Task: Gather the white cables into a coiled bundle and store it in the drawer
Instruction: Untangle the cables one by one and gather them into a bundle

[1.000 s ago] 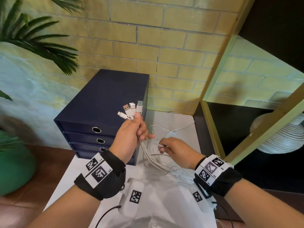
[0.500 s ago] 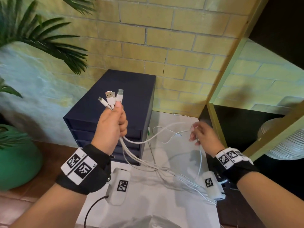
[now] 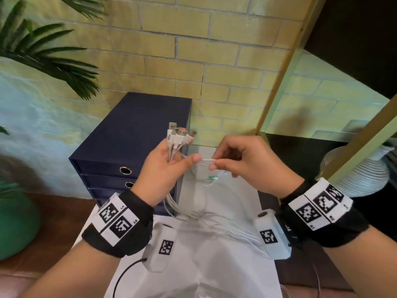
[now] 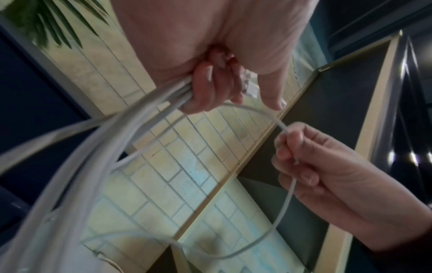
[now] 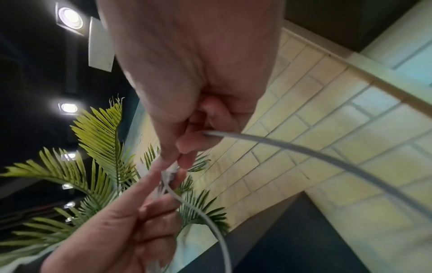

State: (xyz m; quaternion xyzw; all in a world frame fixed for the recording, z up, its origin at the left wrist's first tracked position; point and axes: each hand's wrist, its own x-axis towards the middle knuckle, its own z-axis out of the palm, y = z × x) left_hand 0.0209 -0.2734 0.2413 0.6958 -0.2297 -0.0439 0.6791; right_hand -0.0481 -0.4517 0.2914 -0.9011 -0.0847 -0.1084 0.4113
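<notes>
Left hand grips the white cables, plugs fanned above; right hand pinches one loose cable end beside it. Strands trail onto the white table. Left, the navy drawer unit sits with drawers closed.

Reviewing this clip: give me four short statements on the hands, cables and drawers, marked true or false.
1. The left hand grips a bunch of white cables with plugs sticking up. True.
2. The right hand is empty. False: it pinches a single white cable.
3. A drawer of the navy drawer unit stands open. False: all visible drawers are closed.
4. Cable slack trails down onto the white surface. True.
</notes>
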